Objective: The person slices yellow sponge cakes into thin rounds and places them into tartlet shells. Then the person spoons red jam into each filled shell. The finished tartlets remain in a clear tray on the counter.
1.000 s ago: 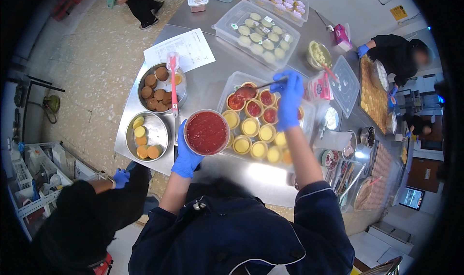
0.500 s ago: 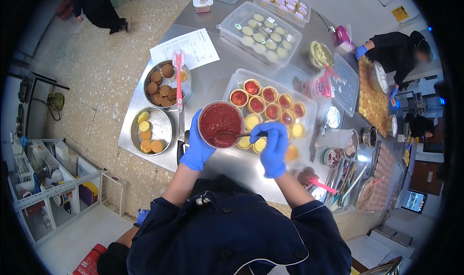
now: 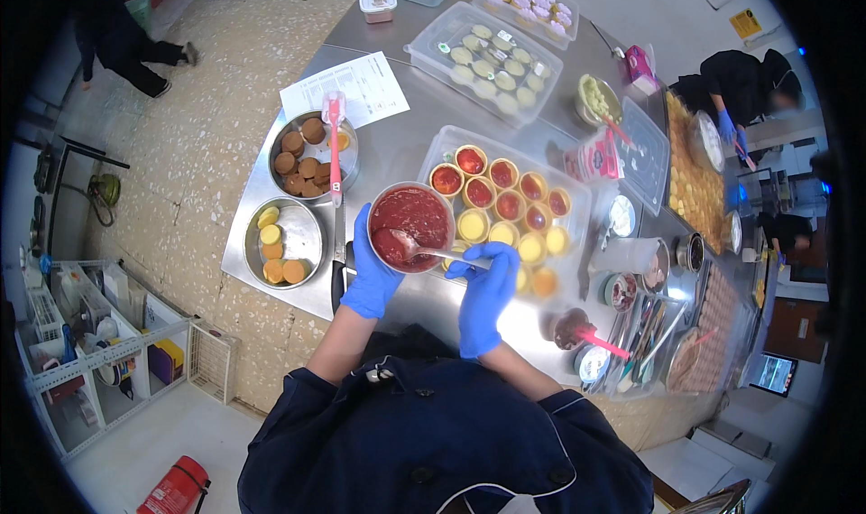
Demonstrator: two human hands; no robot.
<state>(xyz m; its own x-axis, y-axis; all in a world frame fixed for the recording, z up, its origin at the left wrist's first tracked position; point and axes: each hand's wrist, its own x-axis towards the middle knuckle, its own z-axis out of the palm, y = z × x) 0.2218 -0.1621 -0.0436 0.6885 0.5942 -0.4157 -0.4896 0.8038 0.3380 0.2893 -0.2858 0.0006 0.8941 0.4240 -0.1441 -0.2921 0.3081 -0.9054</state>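
My left hand (image 3: 373, 279), in a blue glove, grips a round metal bowl (image 3: 453, 214) of thick red sauce (image 3: 410, 207) from its left side. My right hand (image 3: 487, 293), gloved too, is closed round the handle of a metal spoon (image 3: 437, 251), whose tip dips into the sauce. Just beyond the bowl is a clear plastic tray (image 3: 580, 212) with rows of small round pastry cups. The far cups (image 3: 510, 206) have red tops; nearer ones (image 3: 532, 247) show plain yellow filling. My right hand and the bowl hide some near cups.
Left of the bowl stand two metal pans (image 3: 318, 234) with brown and yellow discs, a pink spatula (image 3: 335, 153) and a black-handled knife (image 3: 338, 284). Beyond lie a paper sheet (image 3: 374, 85) and a lidded container (image 3: 487, 63). Utensils (image 3: 645, 333) crowd the right; other people work there.
My right hand has moved left and nearer to me, and its spoon has shifted in the sauce. At the far left a person has walked further left.
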